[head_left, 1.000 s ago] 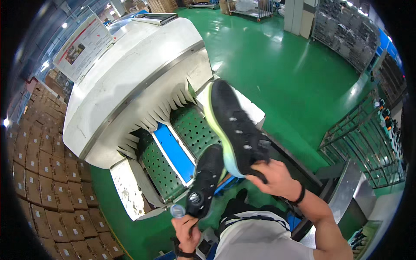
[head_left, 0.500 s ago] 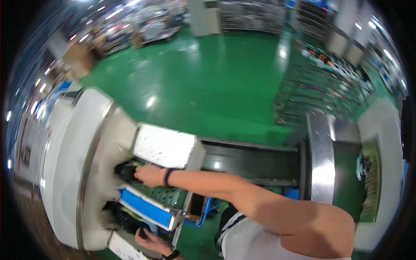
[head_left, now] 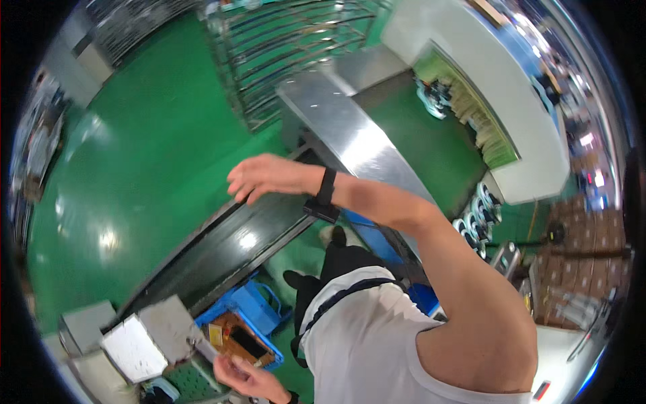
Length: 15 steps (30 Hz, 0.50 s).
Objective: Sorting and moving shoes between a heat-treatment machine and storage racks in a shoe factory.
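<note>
My right hand point(head_left: 269, 176) is raised over the dark conveyor belt point(head_left: 235, 259), its fingers loosely bent and apart, with nothing in them. A black band with a small box point(head_left: 324, 202) is on that wrist. My left hand point(head_left: 247, 378) is low at the left, palm partly turned up, fingers apart and nothing visible in it. It is nearest to a green perforated surface point(head_left: 183, 382) and a blue basket point(head_left: 272, 353) with a dark flat object point(head_left: 247, 342) inside. A dark shoe-like item point(head_left: 158, 392) shows at the bottom edge, partly cut off.
A steel-edged conveyor point(head_left: 367, 141) on the right carries shoes point(head_left: 434, 97) by a machine opening with a fringed curtain point(head_left: 484, 131). More shoes point(head_left: 479, 214) stand beyond it. A metal rack point(head_left: 289, 54) is at the back; cartons point(head_left: 585, 256) are stacked far right.
My view has swung right. My right hand has left the dark item at the left machine and is now over the belt. My left hand has moved away from the machine's mouth.
</note>
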### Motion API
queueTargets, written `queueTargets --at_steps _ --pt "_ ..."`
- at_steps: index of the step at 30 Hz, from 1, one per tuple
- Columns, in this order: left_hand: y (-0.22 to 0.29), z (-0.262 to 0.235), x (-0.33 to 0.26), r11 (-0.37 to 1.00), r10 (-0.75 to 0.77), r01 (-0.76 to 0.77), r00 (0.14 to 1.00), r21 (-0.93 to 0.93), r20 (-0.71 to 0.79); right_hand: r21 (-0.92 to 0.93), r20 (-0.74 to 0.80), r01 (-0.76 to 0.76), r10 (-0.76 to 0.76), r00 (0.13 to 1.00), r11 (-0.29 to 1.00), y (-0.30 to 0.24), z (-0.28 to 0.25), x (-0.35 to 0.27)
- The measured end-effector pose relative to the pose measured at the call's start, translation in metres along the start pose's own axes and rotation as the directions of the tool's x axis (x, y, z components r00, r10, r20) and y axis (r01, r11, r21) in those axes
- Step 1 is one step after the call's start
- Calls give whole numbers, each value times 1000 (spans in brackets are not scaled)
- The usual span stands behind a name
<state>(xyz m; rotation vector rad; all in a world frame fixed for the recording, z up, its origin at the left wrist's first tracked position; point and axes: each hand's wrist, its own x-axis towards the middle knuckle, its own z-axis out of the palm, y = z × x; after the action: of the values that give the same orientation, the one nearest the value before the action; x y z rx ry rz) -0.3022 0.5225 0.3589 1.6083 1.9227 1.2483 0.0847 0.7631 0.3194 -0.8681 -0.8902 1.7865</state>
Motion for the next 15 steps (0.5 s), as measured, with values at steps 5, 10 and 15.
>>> queueTargets --at_steps 5,10,15 --pt "61 155 -32 985 130 -14 712 -171 690 -11 -555 144 -126 822 990 -38 -194 -152" --pt "144 293 -73 974 208 -6 407 -225 889 -30 -847 270 -168 505 962 42 -289 -339" --pt "228 423 -98 938 333 -143 133 -315 933 97 -957 215 33 287 972 151 -263 -477"
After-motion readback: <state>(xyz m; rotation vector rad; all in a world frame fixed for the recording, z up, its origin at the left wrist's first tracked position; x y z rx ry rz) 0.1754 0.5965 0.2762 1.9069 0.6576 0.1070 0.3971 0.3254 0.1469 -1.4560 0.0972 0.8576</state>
